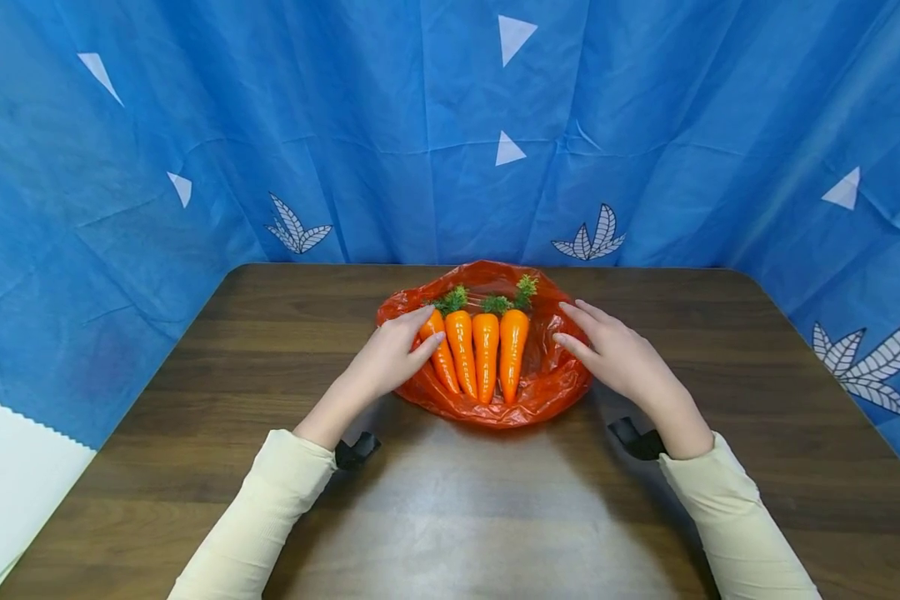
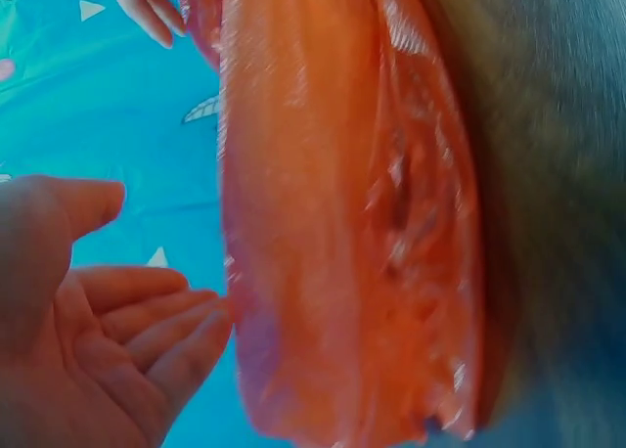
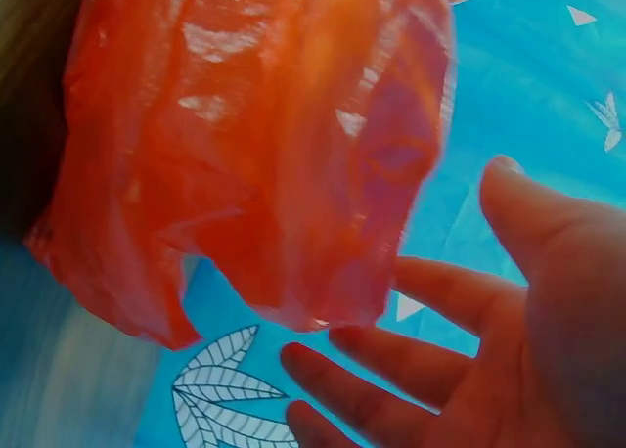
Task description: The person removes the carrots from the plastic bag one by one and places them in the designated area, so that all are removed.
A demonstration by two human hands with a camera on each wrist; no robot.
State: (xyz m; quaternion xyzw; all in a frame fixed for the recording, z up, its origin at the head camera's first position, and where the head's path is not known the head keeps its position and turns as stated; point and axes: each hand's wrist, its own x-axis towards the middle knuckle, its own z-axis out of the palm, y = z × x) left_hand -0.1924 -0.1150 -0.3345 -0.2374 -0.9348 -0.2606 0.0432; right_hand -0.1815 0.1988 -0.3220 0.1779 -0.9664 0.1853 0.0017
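Left grip (image 1: 393,352), right grip (image 1: 617,350) by red bag (image 1: 498,417), brown table (image 1: 232,367), blue curtain (image 1: 367,92)

A thin, glossy red plastic bag (image 1: 495,417) sits spread open on the counter (image 1: 495,500), its rim crumpled. Inside, four shiny orange carrots (image 1: 486,358) lie side by side, tapered tips toward the near rim, frilly green tops at the far end.
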